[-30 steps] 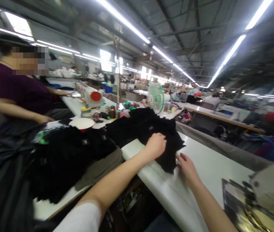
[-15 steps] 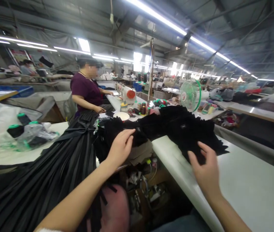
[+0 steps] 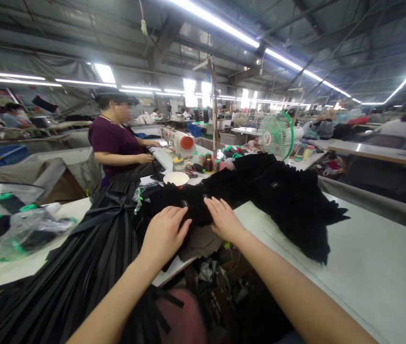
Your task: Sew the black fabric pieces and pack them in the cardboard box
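My left hand (image 3: 165,235) rests on the near left part of a stack of black fabric pieces (image 3: 174,196), its fingers stretched forward and the thumb apart. Beside it, my right hand (image 3: 224,220) lies on the same stack with its fingers extended; its thumb is mostly hidden. Between the hands the black cloth carries small light labels. Brownish-grey pieces (image 3: 203,241) show below the stack at the table edge. A larger pile of black pieces (image 3: 274,191), with a small label on top, spreads out to the right.
Long black strips (image 3: 91,248) drape along my left. Thread cones in plastic (image 3: 27,229) lie farther left. Behind the stack are a white round dish (image 3: 176,178), thread spools (image 3: 208,162), a sewing machine (image 3: 179,142) and a green fan (image 3: 277,136). A co-worker (image 3: 117,138) sits at the left.
My right hand has moved left from above the white tabletop onto the black stack, close to my left hand. My left hand has shifted slightly left and down. The camera view has turned a little.
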`<state>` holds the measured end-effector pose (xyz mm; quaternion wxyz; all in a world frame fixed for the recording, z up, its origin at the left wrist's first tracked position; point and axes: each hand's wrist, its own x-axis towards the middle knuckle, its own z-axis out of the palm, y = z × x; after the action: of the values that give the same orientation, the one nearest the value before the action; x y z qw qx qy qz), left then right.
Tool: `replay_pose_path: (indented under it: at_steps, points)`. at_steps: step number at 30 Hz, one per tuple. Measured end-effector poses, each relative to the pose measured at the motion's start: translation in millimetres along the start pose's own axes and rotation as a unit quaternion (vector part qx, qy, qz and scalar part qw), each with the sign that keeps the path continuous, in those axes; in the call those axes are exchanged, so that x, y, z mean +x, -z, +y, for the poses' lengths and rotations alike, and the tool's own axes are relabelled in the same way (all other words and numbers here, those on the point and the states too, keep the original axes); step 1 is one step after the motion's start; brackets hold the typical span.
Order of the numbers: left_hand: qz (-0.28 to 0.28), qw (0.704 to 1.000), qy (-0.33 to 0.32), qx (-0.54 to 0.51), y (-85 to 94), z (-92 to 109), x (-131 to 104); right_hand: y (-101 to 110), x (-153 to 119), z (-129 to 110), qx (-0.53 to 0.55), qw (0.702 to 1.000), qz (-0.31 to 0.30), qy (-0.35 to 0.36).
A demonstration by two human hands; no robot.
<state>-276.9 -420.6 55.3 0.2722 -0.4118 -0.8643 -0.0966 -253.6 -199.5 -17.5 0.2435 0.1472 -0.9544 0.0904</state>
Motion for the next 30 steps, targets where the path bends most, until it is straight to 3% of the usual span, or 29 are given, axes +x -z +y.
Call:
replay_pose_path:
  at_steps: [8,17,21,24,30]
  points:
    - [0.023,1.0,0.005,-0.004,-9.4,-4.4,-2.4,-7.6,21.4,13.6,-0.027,0.994,-0.065,0.082]
    - [0.035,0.999,-0.009,-0.008,-7.8,-8.3,-2.5,-12.7,23.0,13.0,-0.007,0.996,-0.066,0.063]
    - [0.036,0.999,-0.014,-0.004,-7.1,-8.2,-2.1,-12.4,22.5,13.1,0.026,0.998,-0.056,0.01]
    - [0.03,1.0,-0.004,-0.001,-7.6,-9.6,-2.3,-4.5,31.4,16.1,0.045,0.996,-0.023,-0.076]
    - [-0.026,1.0,0.015,0.0,-9.4,-7.4,1.0,33.6,59.7,26.8,0.081,0.963,0.075,-0.246]
